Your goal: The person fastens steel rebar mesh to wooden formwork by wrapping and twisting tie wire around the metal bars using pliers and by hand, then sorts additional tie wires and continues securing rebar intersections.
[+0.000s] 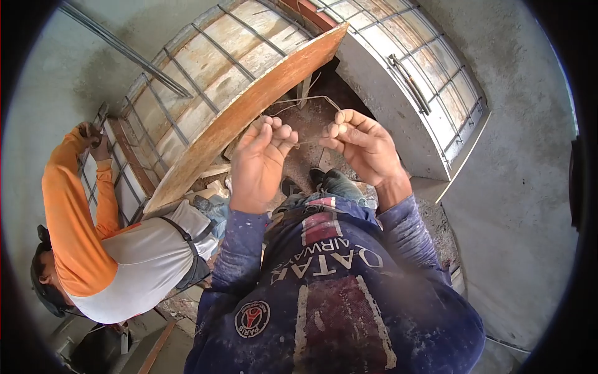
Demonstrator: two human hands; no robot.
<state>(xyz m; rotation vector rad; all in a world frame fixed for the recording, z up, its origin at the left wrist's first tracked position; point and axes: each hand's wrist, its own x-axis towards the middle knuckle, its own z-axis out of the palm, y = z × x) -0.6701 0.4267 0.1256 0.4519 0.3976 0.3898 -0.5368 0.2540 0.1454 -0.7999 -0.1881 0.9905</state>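
A thin bent wire [311,98] loops between my two hands in front of my chest. My left hand [258,159], palm up with curled fingers, pinches one end between thumb and fingertips. Across from it, my right hand [367,146] grips the other end between thumb and forefinger. A second fine strand seems to run lower between the fingertips, but it is too faint to follow. Both hands are in the air, beside the edge of a curved wooden board [249,115].
Steel bars form a grid [205,81] over curved formwork at upper left; another grid [430,68] covers the right section. A co-worker in an orange-sleeved shirt [156,268] bends at left, both hands at the bars. Loose rods [124,47] jut in from the upper left.
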